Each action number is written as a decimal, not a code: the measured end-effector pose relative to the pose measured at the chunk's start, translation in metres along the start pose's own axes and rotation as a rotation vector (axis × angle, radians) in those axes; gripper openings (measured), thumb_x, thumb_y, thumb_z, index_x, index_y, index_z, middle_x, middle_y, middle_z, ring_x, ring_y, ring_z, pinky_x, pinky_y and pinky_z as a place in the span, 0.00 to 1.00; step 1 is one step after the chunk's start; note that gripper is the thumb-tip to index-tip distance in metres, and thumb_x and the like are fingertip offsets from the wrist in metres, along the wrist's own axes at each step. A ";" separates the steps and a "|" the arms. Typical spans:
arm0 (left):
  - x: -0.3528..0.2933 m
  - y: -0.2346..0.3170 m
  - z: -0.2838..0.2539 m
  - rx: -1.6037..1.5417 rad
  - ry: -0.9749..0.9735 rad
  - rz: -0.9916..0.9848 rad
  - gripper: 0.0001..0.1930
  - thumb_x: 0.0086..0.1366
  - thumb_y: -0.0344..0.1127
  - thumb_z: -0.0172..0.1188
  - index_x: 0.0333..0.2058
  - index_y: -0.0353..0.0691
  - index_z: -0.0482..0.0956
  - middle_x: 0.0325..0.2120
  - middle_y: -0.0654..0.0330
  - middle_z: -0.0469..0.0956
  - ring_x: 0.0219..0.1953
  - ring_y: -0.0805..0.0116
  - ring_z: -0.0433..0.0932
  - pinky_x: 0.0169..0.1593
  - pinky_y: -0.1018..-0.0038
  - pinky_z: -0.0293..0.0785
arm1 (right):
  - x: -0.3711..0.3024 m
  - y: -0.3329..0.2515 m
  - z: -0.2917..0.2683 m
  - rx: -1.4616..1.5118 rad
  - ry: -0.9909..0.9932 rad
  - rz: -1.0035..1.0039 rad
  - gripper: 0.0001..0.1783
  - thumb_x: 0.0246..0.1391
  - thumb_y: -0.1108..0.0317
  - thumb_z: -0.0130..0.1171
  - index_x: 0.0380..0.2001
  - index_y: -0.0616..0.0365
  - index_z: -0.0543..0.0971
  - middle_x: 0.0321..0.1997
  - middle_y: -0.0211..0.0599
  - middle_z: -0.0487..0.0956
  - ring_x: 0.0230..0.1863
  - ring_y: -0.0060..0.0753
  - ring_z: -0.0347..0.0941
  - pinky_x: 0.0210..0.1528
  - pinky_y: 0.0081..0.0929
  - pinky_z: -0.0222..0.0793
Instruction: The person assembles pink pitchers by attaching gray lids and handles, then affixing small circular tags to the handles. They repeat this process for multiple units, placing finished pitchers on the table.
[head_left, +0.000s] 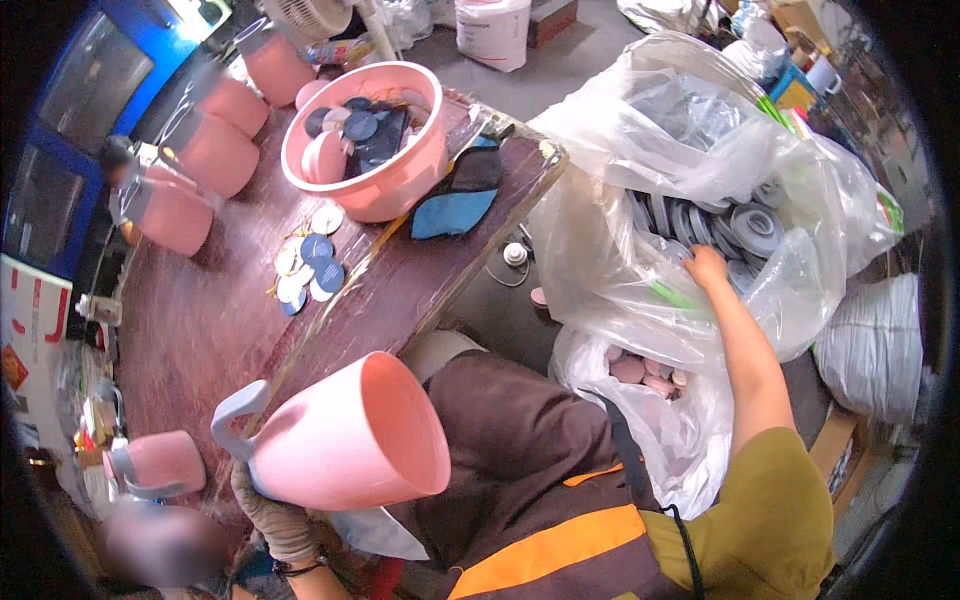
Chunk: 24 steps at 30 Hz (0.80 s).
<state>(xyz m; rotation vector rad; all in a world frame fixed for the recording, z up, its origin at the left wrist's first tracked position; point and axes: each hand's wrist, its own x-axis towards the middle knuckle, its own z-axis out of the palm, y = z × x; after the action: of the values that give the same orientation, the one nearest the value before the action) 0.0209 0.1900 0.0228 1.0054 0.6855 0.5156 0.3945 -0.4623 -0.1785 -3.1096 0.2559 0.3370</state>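
Note:
In my gloved left hand (275, 522) is a pink plastic pitcher (325, 440) with a grey handle (240, 415). It lies tilted on its side above my lap, its wide mouth facing right. My fingers are wrapped about the handle side and base, partly hidden by the pitcher. On the right, my bare right hand (707, 268) reaches into a large clear plastic bag (600, 190). The bag holds several round grey lids (755, 230). My right fingers curl at the edge of a pale grey lid (680, 250) among them.
A brown table (190, 330) bears a pink bucket (400, 185) of discs, round paper tags (320, 265) and a blue-black cloth (455, 212). Several pink pitchers (210, 155) line its far left. Another pitcher (165, 462) lies nearer. A smaller bag (680, 440) holds pink discs (630, 370).

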 end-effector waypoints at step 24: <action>-0.093 -0.092 0.055 -0.603 0.206 -0.275 0.26 0.62 0.56 0.54 0.48 0.40 0.73 0.44 0.58 0.78 0.47 0.60 0.75 0.54 0.59 0.70 | -0.308 -0.268 -0.121 1.323 0.181 -1.170 0.14 0.52 0.63 0.64 0.37 0.61 0.79 0.32 0.38 0.74 0.33 0.37 0.71 0.36 0.29 0.67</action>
<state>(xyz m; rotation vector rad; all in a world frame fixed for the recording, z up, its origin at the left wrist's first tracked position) 0.0046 0.0536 -0.0128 0.2897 0.7733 0.5417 0.1669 -0.1503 0.0015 -1.5500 -0.9024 -0.1349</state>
